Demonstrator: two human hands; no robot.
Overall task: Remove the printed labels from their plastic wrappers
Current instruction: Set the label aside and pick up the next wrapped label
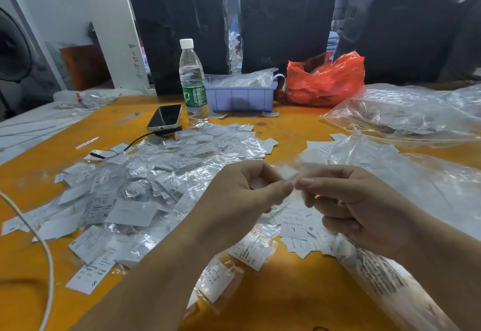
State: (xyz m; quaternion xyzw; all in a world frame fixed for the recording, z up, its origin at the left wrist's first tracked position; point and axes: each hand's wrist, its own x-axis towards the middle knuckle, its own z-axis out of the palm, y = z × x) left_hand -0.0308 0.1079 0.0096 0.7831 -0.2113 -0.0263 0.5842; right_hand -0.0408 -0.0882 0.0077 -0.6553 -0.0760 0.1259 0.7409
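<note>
Both hands meet above the table (273,286) — left hand (242,195) and right hand (359,205) each pinch an end of one small clear wrapper (291,174), fingertips close together, prob. to pull the film apart and free the label inside; it's blurred, so contents can't be made out. Underneath lies a pile of wrapped labels (145,179) — thin, crinkly, glossy film over flat white paper rectangles w/ size letters. Bare labels (299,229) sit below the grip, near the right hand.

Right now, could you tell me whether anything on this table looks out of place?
Mildly: the phone lies tilted, propped on something at the edge of the label pile, its cable running under the wrappers.
</note>
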